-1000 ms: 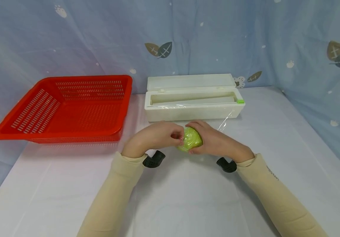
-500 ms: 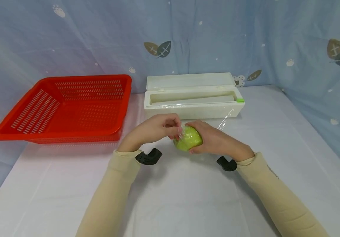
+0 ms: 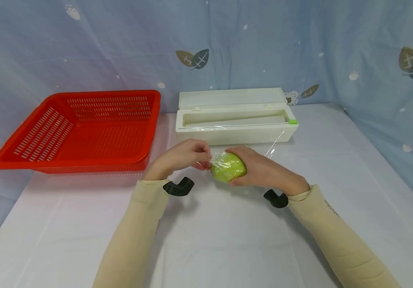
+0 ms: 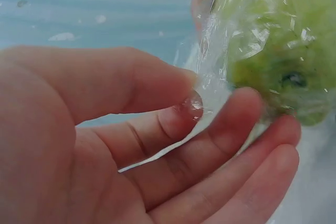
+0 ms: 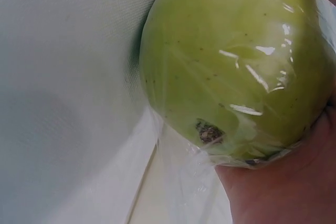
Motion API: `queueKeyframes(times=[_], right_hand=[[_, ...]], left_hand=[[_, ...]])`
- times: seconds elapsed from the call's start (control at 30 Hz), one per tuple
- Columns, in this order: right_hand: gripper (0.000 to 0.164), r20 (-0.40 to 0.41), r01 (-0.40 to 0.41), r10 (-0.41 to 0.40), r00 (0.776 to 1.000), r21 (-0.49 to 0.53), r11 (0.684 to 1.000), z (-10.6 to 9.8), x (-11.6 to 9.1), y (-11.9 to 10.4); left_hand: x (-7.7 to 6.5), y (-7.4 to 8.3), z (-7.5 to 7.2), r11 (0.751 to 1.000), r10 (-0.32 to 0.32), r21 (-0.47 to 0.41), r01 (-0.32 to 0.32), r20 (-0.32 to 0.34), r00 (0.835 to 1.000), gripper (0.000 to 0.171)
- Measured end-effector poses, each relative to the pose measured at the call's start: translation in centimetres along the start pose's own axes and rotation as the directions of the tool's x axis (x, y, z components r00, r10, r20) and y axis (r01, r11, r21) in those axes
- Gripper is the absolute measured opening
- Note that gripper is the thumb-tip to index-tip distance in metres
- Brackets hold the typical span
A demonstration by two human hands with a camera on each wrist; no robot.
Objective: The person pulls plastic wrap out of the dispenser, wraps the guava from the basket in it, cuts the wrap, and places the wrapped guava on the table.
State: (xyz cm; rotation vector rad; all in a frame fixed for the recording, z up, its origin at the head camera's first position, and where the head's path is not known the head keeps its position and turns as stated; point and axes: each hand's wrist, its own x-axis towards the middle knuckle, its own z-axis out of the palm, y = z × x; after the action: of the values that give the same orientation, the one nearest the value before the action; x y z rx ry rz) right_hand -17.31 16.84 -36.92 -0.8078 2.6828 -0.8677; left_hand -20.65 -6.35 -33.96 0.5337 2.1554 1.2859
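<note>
Left hand (image 3: 179,159) pinches a bit of clear film (image 4: 212,72) between thumb and index finger, other three fingers loosely bent just beside the green fruit (image 3: 229,170). That fruit sits between the two hands, in front of the white box, film creased shiny all over it; from the right wrist view there's a rough brown spot (image 5: 208,131) on one end. Can't tell if it's touching the tabletop (image 3: 228,240) or held a touch above. Right hand (image 3: 256,167) is curled round the fruit's right side, thumb on the near side.

Rest of the setup, left to right: big red slatted basket (image 3: 102,138) on the left, well apart from the fruit. Then the white box (image 3: 228,137), lid up at the back, something white lying slantwise inside. Shiny creases of film run from its right end toward the right hand, and a lime green tab (image 3: 292,121) sits on its front right corner.
</note>
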Motion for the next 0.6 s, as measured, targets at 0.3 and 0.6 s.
queueKeyframes(times=[0.3, 0.6], right_hand=[[0.082, 0.004, -0.004, 0.004, 1.0, -0.006, 1.0, -0.1, 0.0, -0.2], [0.081, -0.004, 0.001, -0.001, 1.0, -0.033, 0.999, -0.1, -0.1, -0.4]], left_hand=[[0.3, -1.0, -0.2, 0.999, -0.03, -0.026, 0.031, 0.046, 0.998, 0.015], [0.5, -1.7, 0.0, 0.998, -0.051, 0.033, 0.048, 0.082, 0.995, 0.011]])
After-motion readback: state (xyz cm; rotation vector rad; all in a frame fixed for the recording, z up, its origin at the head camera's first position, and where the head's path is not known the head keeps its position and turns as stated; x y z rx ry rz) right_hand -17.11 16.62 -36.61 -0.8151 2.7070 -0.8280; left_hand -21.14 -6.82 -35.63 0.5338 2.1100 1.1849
